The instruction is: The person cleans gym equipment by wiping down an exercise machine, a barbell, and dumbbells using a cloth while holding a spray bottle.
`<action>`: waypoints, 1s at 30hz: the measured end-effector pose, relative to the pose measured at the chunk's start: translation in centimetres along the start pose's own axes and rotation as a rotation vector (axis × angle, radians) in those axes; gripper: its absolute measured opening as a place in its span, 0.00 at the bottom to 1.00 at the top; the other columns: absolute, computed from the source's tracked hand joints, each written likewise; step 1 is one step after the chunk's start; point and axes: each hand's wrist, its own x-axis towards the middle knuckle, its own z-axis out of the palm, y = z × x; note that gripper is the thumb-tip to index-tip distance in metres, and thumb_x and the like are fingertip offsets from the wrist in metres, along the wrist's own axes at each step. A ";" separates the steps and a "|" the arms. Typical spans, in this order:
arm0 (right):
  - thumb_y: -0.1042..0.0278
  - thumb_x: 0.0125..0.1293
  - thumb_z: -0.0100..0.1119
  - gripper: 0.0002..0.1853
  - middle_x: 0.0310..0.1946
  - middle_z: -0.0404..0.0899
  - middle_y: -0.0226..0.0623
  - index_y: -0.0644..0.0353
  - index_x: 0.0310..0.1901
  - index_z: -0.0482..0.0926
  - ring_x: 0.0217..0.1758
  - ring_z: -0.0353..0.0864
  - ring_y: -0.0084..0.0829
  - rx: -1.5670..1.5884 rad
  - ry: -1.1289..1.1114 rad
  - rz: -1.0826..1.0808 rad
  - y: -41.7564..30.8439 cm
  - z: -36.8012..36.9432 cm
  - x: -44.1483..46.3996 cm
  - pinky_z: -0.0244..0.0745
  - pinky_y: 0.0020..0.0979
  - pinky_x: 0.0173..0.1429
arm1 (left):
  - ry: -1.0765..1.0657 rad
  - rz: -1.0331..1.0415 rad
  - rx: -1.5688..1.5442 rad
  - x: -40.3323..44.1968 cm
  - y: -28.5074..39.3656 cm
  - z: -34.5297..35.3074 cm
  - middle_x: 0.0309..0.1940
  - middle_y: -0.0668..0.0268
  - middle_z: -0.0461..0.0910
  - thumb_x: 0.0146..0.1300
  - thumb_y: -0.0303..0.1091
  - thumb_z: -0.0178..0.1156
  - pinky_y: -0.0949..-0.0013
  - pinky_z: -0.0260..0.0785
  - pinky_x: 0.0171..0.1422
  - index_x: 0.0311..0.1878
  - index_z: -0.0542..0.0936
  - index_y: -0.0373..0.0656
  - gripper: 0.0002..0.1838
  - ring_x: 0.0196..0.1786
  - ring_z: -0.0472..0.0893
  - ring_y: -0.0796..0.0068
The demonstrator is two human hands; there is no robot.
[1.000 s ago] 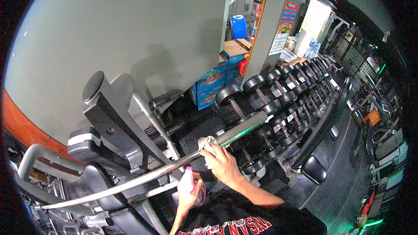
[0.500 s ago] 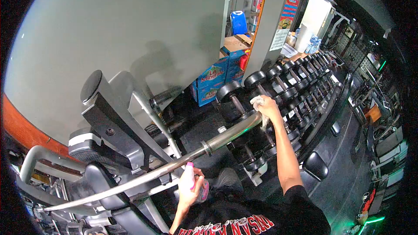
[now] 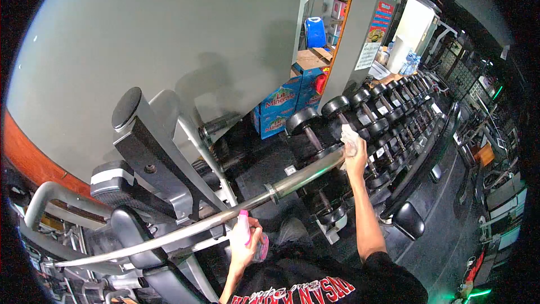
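A long steel barbell (image 3: 219, 218) runs across in front of me, from the lower left up to the thicker sleeve at its right end. My right hand (image 3: 355, 155) is closed around a whitish cloth (image 3: 349, 137) at the tip of that sleeve. Below the bar, my left hand (image 3: 245, 243) grips a spray bottle (image 3: 262, 247) with a pink nozzle and pinkish contents. The bottle stands upright, close to the bar's near side. My fingers partly cover it.
Beyond my right hand stands a rack of black dumbbells (image 3: 304, 121). A padded bench frame (image 3: 147, 157) is at the left, by the grey wall (image 3: 169, 28). Blue cartons (image 3: 279, 101) sit behind the rack. A black pad (image 3: 408, 220) lies at the right.
The view has shifted slightly, moving the background right. My right hand with the cloth sits a little further right, and the cloth now bunches upward above the fingers. The left hand keeps its grip.
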 end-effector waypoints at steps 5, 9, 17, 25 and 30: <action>0.76 0.52 0.61 0.22 0.51 0.72 0.37 0.51 0.51 0.78 0.52 0.71 0.42 -0.543 -0.347 -0.108 -8.9 -3.3 -0.9 0.72 0.41 0.53 | -0.015 0.002 0.005 -0.1 0.8 0.1 0.26 0.64 0.75 0.63 0.22 0.56 0.72 0.72 0.30 0.43 0.71 0.35 0.07 0.23 0.78 0.77; 0.75 0.48 0.64 0.22 0.45 0.74 0.38 0.48 0.48 0.78 0.47 0.73 0.45 -0.242 -0.543 -0.164 -18.1 -3.8 -5.6 0.77 0.43 0.49 | -0.023 0.153 0.226 0.2 1.4 0.1 0.23 0.65 0.75 0.64 0.23 0.56 0.73 0.71 0.29 0.42 0.71 0.35 0.05 0.23 0.78 0.77; 0.77 0.49 0.64 0.17 0.44 0.76 0.37 0.53 0.43 0.80 0.48 0.76 0.41 -0.147 -0.377 -0.098 -11.4 -3.2 -5.6 0.76 0.38 0.47 | -0.097 0.026 0.109 0.0 0.4 0.4 0.22 0.66 0.75 0.63 0.24 0.56 0.74 0.70 0.29 0.40 0.72 0.35 0.05 0.23 0.78 0.78; 0.76 0.47 0.64 0.20 0.45 0.76 0.33 0.49 0.44 0.81 0.48 0.73 0.43 -0.164 -0.451 -0.293 -14.4 -2.7 -3.6 0.74 0.40 0.53 | -0.125 0.017 0.133 -0.2 0.7 1.3 0.25 0.64 0.76 0.62 0.21 0.56 0.74 0.71 0.30 0.42 0.72 0.34 0.06 0.24 0.78 0.79; 0.83 0.40 0.60 0.27 0.51 0.74 0.43 0.53 0.48 0.82 0.57 0.72 0.45 0.276 -0.684 -0.241 -19.6 -2.5 -9.2 0.72 0.40 0.60 | -0.169 0.001 0.081 0.4 1.7 2.4 0.26 0.64 0.76 0.61 0.18 0.56 0.76 0.71 0.30 0.43 0.72 0.34 0.08 0.25 0.78 0.79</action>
